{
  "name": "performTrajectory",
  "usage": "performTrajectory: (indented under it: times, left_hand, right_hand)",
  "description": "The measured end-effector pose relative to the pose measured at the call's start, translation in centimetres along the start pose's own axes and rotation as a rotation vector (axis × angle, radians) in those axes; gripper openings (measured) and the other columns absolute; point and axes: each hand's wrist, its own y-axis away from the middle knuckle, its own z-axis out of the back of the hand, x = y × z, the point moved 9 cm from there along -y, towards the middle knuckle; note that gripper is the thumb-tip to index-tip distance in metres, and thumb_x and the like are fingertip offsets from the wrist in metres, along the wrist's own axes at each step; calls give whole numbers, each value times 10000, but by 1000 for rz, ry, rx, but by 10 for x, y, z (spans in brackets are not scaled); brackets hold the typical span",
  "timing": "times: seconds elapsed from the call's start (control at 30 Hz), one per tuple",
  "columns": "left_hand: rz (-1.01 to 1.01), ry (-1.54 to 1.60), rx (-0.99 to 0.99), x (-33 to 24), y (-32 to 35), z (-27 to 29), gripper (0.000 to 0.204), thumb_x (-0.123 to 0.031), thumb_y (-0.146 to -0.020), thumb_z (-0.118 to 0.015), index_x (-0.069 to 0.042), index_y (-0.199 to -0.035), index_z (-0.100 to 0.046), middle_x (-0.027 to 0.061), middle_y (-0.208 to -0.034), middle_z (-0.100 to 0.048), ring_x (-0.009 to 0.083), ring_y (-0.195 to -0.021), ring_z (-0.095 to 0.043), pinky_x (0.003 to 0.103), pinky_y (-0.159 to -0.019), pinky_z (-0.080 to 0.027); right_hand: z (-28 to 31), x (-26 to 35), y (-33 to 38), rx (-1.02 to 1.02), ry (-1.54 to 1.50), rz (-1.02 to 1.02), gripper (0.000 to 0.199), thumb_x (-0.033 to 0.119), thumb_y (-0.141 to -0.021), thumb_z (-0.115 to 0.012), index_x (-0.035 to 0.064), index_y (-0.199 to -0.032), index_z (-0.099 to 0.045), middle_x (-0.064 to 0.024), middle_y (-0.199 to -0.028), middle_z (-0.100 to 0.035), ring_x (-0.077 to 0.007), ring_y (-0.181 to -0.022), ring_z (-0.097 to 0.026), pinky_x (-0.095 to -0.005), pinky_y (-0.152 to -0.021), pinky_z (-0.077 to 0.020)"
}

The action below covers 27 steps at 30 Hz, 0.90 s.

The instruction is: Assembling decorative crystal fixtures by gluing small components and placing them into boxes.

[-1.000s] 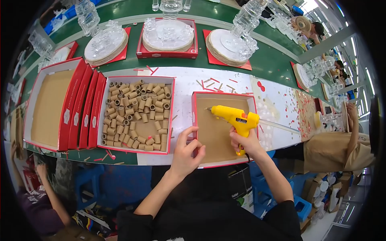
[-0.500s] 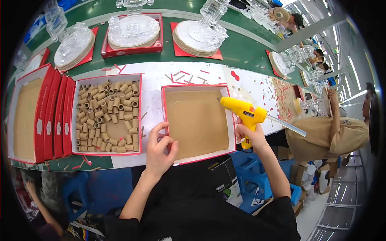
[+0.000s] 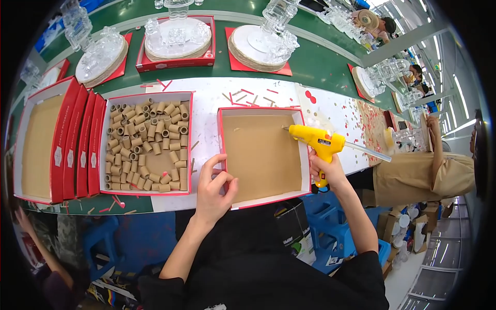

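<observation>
My right hand (image 3: 326, 168) grips the handle of a yellow glue gun (image 3: 315, 139), whose nozzle points left over the upper right corner of an open red box with a brown inside (image 3: 261, 155). My left hand (image 3: 214, 188) rests on the near left corner of that box, fingers curled on its rim. To the left stands another red box (image 3: 147, 142) filled with several short cardboard tubes.
A stack of open red boxes (image 3: 51, 139) lies at the far left. Glass pieces on round boards (image 3: 258, 41) sit on the green belt behind. Red and brown scraps (image 3: 248, 95) litter the white table. Another person in beige (image 3: 413, 170) stands at the right.
The box under my hands has shifted left in view along with the rest of the table. My right hand with the glue gun has come in over the box's upper right corner.
</observation>
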Motion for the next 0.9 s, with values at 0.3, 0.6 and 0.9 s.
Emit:
performTrajectory:
  times: [0.3,0.6,0.9]
  left_hand:
    - [-19,-15,0,0,-2,1,93,-4,-741,-654,16,-715,-567,152,-1211,-494,206,-760,-570,311,-677,-486]
    - [-15,-23,-2,0,0,0,91,3,-736,-655,14,-712,-569,147,-1205,-497,197,-721,-572,303,-660,-486]
    - [-41,-27,-7,-1,-2,0,86,21,-736,-639,27,-710,-558,147,-1213,-490,183,-676,-569,296,-647,-485]
  right_hand:
    - [-2,10,20,-2,53,44,259,105,-839,-613,25,-1066,-519,-52,-755,-613,-157,-793,-640,-253,-664,-505]
    - [-42,-12,45,166,-13,-92,239,110,-836,-627,37,-1034,-514,-43,-718,-562,-146,-673,-612,-239,-592,-496]
    - [-42,-20,44,137,25,-154,168,86,-843,-617,37,-960,-508,-29,-663,-499,-104,-502,-510,-208,-424,-403]
